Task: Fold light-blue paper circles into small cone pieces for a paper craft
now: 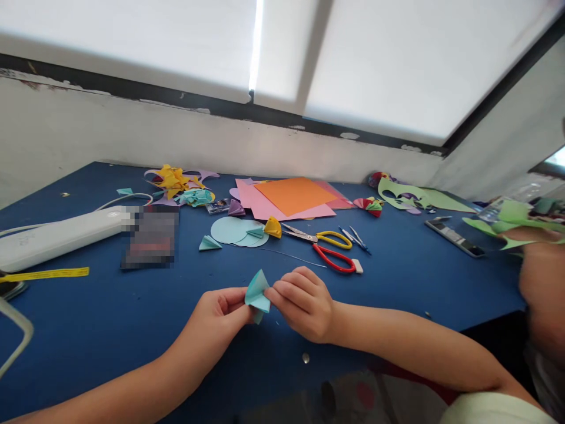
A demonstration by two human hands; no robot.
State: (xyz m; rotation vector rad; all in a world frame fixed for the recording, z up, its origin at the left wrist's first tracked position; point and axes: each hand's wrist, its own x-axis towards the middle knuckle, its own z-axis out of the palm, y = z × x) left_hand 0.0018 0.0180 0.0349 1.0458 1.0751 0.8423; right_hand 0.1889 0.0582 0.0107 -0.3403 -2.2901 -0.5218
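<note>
Just above the front part of the blue table, both hands hold a small folded piece of light blue paper. My left hand pinches it from the left side. From the right, my right hand grips its edge with fingers curled in. Beyond the hands lie flat light blue paper circles and a folded blue paper wedge. A folded yellow paper piece sits beside the scissors with yellow and red handles.
Orange and pink sheets are stacked at the back. A white power strip and a blurred dark object lie left. At right are a phone, a compass, an eraser and another person's arm with green paper.
</note>
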